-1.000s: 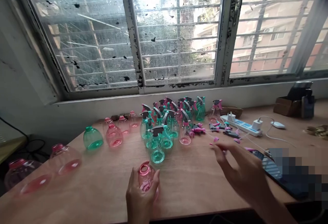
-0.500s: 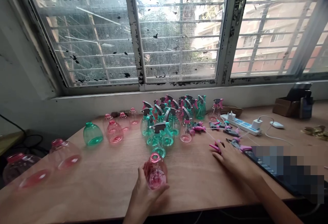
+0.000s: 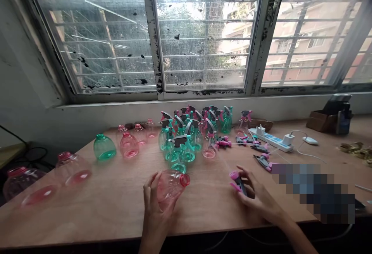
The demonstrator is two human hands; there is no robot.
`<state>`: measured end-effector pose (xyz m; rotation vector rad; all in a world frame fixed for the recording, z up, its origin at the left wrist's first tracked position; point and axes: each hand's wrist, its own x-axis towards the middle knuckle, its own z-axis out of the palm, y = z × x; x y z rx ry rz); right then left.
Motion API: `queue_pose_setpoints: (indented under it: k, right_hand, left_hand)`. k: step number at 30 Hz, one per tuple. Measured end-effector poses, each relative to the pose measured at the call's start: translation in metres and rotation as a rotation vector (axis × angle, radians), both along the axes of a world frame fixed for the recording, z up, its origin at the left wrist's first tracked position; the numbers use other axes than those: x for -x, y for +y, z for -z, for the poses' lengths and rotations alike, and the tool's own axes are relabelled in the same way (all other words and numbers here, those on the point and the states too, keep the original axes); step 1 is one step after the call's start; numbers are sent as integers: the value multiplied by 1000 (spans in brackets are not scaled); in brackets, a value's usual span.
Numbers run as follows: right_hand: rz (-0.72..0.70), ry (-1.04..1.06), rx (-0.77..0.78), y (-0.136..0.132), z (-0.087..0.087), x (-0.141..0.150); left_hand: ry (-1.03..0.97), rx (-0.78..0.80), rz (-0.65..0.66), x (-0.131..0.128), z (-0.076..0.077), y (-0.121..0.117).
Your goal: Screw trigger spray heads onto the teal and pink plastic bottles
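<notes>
My left hand is wrapped round a clear pink bottle, tilted so that its open neck points right. In my right hand is a pink and black spray head, its thin clear tube reaching up and left towards the table's middle. A gap of bare wood lies between the bottle and the spray head. Just beyond the bottle stands a cluster of green and pink spray bottles with their heads on. Several loose spray heads lie beyond my right hand.
Open pink bottles and a green bottle stand at the left. A white power strip with plugs lies at the right, near a cardboard box. A blurred-out patch covers the right front. The table's front edge is close.
The bottle in my left hand has tipped from upright towards the right. My right hand has lifted a spray head and drawn it nearer, away from the loose ones.
</notes>
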<state>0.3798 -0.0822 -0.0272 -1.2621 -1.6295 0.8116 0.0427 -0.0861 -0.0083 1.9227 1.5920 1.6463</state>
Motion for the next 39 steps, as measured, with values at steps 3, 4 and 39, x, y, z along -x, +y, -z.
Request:
queue_pose_setpoints:
  k: [3,4,39]
  right_hand:
    - [-239,112,58,-15,-6,6]
    - [-301,127,70,-18,-5,6]
    - [-162,157,95,-25,-12,24]
  left_hand:
    - [114,-10,-23,-5,1,1]
    - [130,-3,-26,-6,2,1]
    - [526,22,207,-7,2,-3]
